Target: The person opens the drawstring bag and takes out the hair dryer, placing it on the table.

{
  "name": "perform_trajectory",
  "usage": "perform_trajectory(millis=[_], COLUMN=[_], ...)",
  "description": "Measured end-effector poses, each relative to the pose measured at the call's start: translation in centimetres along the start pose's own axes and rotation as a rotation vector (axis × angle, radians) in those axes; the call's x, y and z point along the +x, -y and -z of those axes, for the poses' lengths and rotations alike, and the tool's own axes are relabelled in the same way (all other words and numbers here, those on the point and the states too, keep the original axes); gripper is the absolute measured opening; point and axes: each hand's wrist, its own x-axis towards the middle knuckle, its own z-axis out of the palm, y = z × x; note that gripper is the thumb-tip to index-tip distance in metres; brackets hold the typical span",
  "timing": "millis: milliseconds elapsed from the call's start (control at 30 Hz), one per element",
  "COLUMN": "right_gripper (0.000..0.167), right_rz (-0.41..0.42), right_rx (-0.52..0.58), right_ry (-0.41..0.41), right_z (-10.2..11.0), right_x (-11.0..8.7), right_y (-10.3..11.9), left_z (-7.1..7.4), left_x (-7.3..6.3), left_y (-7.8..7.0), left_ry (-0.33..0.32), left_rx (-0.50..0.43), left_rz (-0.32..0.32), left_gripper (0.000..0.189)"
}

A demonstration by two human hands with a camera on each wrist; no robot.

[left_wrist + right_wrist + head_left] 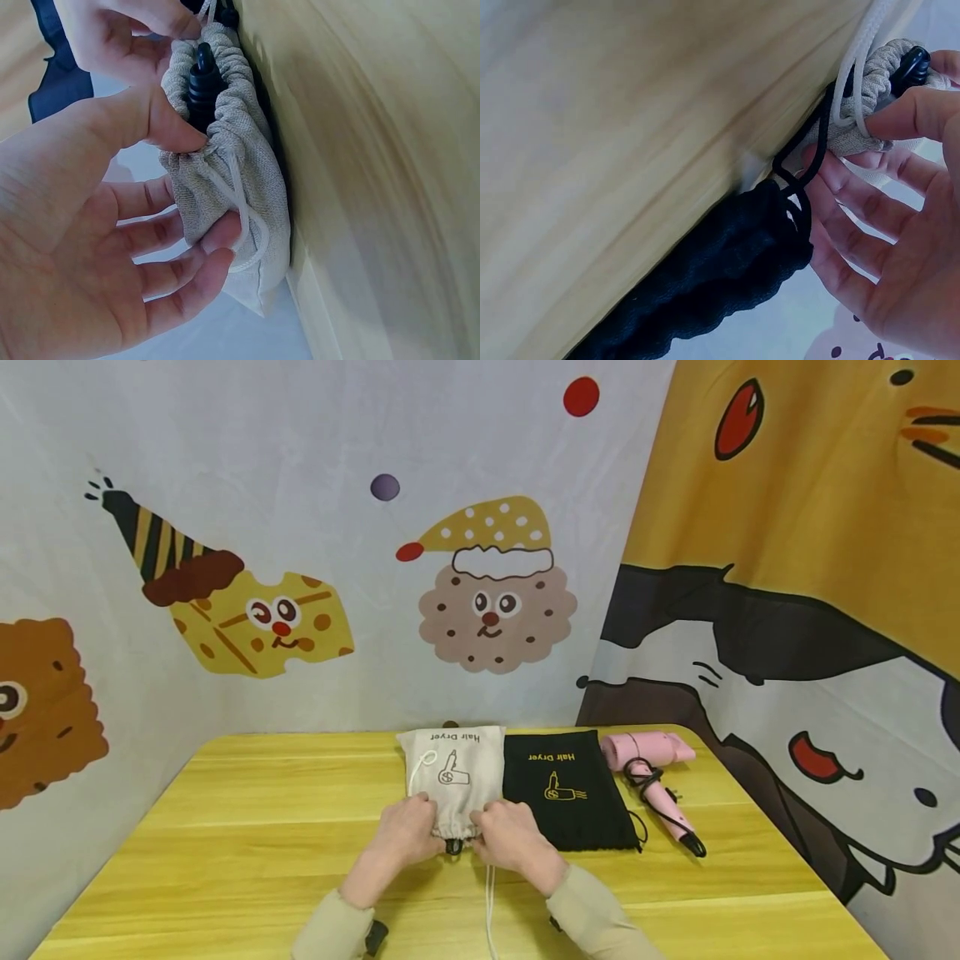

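A beige drawstring bag (467, 752) printed "Hair Dryer" lies flat on the table. My left hand (408, 831) pinches one side of its gathered mouth, thumb on the rim and fingers along the cloth by the white cord (238, 187). At the opposite side, my right hand (512, 835) pinches the mouth near the other white cord end (855, 67). Out of the opening pokes a black ribbed cord sleeve (201, 94); whatever it belongs to is hidden inside the bag. Beside the right hand lies a black drawstring bag (577, 822), also printed "Hair Dryer".
To the right of the black bag lies a pink hair dryer (651, 748), its black cord wound round the handle. The wooden table (285, 827) meets a cartoon-printed curtain (375, 693) at its back edge.
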Motion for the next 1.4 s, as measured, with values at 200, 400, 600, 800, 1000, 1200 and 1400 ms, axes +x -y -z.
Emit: perform_trajectory(millis=[200, 400, 600, 800, 1000, 1200, 1400], right_gripper=[0.011, 0.013, 0.021, 0.024, 0.031, 0.027, 0.023], right_rz=[-0.023, -0.06, -0.071, -0.059, -0.072, -0.065, -0.067], right_rx=[0.034, 0.074, 0.09, 0.059, 0.021, -0.001, 0.011], right_ry=[0.016, 0.045, 0.032, 0.007, 0.01, 0.011, 0.016], right_z=[0.16, 0.33, 0.41, 0.31, 0.28, 0.25, 0.23], right_x=[-0.19, -0.35, -0.55, -0.55, -0.45, -0.48, -0.47], right_y=[-0.44, -0.78, -0.84, -0.69, -0.46, -0.4, -0.48], left_z=[0.24, 0.47, 0.16, -0.17, -0.08, -0.03, 0.01], left_x=[-0.1, -0.24, -0.29, -0.29, -0.34, -0.31, -0.21], left_y=[0.28, 0.65, 0.78, 0.78, 0.57, 0.5, 0.56], left_ry=[0.008, 0.02, 0.008, -0.019, -0.035, -0.047, -0.045], left_rx=[-0.015, -0.017, 0.013, 0.043, 0.048, 0.053, 0.055], left_rz=[0.013, 0.024, 0.0, -0.007, 0.0, 0.004, 0.007], left_gripper=[0.029, 0.031, 0.031, 0.029, 0.029, 0.027, 0.027])
